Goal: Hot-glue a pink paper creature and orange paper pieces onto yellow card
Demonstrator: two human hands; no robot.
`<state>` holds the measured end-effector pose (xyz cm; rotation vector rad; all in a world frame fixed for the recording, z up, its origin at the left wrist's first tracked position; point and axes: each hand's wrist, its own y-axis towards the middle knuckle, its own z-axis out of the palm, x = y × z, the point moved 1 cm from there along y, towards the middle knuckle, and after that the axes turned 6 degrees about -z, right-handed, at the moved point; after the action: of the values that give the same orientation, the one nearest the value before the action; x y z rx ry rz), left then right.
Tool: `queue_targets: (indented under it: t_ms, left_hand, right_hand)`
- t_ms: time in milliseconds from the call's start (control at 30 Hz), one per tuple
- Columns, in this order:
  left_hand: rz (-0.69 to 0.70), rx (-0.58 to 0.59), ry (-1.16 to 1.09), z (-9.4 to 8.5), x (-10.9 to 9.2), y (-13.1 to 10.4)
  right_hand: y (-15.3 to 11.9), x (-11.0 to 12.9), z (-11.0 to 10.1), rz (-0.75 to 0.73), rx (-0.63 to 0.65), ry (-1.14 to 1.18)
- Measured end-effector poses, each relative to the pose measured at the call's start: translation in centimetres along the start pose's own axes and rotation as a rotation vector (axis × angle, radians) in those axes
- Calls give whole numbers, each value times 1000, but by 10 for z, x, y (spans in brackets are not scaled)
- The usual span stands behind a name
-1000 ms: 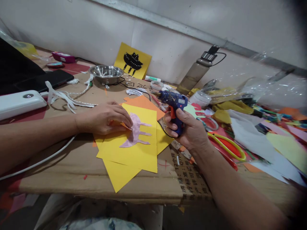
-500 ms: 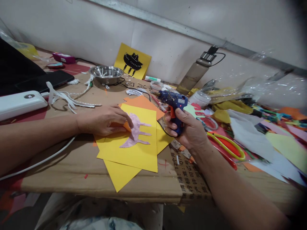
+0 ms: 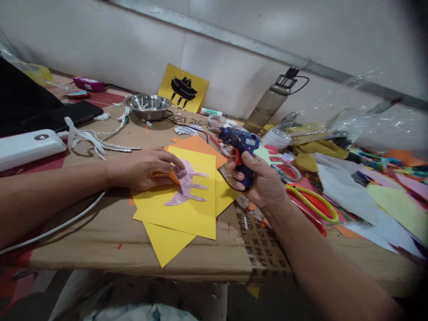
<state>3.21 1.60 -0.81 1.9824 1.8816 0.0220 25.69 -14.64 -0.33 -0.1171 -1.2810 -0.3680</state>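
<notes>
My right hand (image 3: 259, 178) grips a blue hot glue gun (image 3: 245, 147) above the table, its nozzle facing left and a small red light showing on its body. A finger lies by the orange trigger. On the left, my left hand (image 3: 147, 169) is closed around a small folded orange paper piece (image 3: 173, 177), partly hidden by the fingers. Its fingertips touch the edge of a pink paper cutout (image 3: 186, 189) with three narrow strips. That cutout lies on a yellow sheet (image 3: 197, 223), which overlaps other yellow and orange sheets.
Behind stand a metal bowl (image 3: 148, 107), a yellow card (image 3: 200, 93) with a black beaded shape, and a bottle (image 3: 270, 104). Yellow-handled scissors (image 3: 314, 203) and paper scraps (image 3: 347, 187) crowd the right. A white device (image 3: 30, 149) and cable sit left.
The view has shifted slightly. Both hands keep nearly the same place, the right still with the glue gun, the left still at the pink cutout.
</notes>
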Motion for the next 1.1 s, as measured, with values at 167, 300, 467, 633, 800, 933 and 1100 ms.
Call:
queue_targets:
  t_ms: [167,300,467,633,800,933,1100]
  left_hand:
    - [-43,19,65,0,3,-1]
    - [-51,78,76,-1,2,1]
    - [-12,-20,48,-1,1,-3]
    - [36,-28,-11,-5,-4,-1]
    - [28,20,1,-7,-8,1]
    - [26,42,47,-8,-9,0]
    - [33,38,39,-8,-10,-2]
  right_hand:
    - [0,0,0,1,-7,15]
    - [0,1,1,7,-23,5]
    - [0,2,2,10,-37,-4]
    - [0,2,1,-7,-10,-21]
    - [1,1,-1,-24,13,-29]
    - [0,1,-1,-27,13,-21]
    - [-1,0,0,-50,27,-87]
